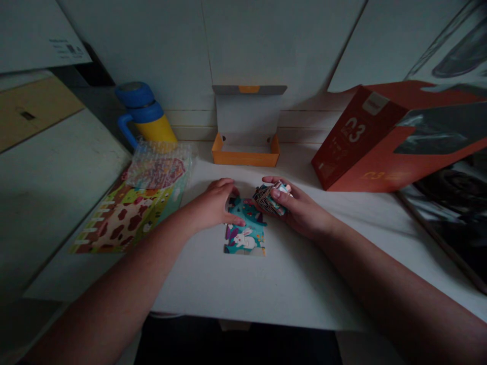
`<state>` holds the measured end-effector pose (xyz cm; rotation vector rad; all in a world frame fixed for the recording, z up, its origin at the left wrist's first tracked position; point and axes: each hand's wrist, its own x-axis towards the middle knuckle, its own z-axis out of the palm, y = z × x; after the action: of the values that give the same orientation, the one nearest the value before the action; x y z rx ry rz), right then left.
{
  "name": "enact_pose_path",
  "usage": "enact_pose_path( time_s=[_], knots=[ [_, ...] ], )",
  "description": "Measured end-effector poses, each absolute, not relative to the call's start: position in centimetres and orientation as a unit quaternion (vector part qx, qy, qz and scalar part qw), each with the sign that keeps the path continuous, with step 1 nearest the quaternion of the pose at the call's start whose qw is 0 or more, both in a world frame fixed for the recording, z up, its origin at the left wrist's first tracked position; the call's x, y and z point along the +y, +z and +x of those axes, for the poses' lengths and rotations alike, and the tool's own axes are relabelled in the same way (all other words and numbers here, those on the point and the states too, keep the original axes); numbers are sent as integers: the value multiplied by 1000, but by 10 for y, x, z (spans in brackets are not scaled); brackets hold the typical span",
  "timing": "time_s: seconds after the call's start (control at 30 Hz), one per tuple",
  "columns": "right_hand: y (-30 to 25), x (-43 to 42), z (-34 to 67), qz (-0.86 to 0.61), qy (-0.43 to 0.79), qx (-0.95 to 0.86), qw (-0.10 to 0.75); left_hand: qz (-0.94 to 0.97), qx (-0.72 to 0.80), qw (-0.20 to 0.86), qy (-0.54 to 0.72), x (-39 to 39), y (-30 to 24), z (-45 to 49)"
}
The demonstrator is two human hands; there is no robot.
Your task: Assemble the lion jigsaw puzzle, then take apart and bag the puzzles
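A partly joined jigsaw (245, 234) with a white rabbit on teal lies on the white table (266, 284). My left hand (215, 205) rests on its upper left corner, fingers curled and pressing down on the pieces. My right hand (299, 208) is just right of the jigsaw, closed around a stack of loose puzzle pieces (272, 197) held above the table.
A finished cow puzzle board (125, 218) and a bagged puzzle (158, 170) lie at the left. Behind stand a blue and yellow bottle (146, 114), an open orange box (246, 149) and a large red carton (384, 137).
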<state>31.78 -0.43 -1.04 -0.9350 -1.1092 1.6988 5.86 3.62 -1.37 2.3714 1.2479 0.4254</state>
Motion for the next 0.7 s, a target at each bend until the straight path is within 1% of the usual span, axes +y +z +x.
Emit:
enact_pose_path(
  time_s=[0.27, 0.37, 0.47, 0.6, 0.7],
  knots=[
    [-6, -4, 321, -382, 693, -435, 429, 838, 451, 248, 181, 34, -8, 65],
    [-6, -4, 322, -384, 690, -440, 428, 815, 469, 278, 198, 35, -9, 67],
    [-7, -4, 323, -385, 684, -458, 417, 779, 476, 343, 221, 39, -11, 67],
    [-9, -3, 327, -378, 668, -504, 396, 713, 451, 480, 241, 42, -11, 67],
    [-11, -3, 330, -360, 668, -530, 378, 668, 457, 525, 264, 43, -10, 67]
  ],
)
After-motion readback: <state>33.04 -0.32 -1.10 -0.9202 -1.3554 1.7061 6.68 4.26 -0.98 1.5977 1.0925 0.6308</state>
